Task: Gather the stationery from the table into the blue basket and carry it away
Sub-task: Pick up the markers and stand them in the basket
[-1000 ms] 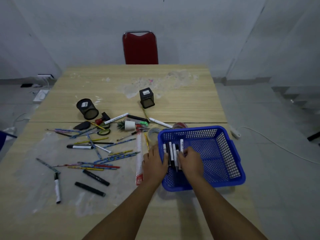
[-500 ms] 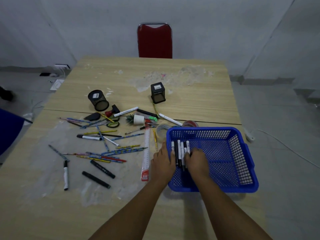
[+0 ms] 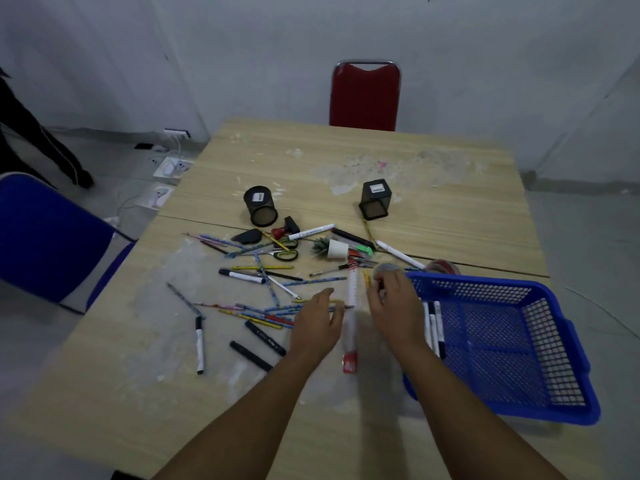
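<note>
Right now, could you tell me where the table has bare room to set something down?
The far half of the table, beyond the round cup and square cup, is bare. So is the near left corner, short of the marker. It is crowded from the scissors to the ruler beside the blue basket.

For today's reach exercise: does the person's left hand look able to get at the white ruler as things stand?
Probably yes. The left hand hovers open just beside the white ruler, which lies flat on the table with nothing on top; the right hand is on its other side.
</note>
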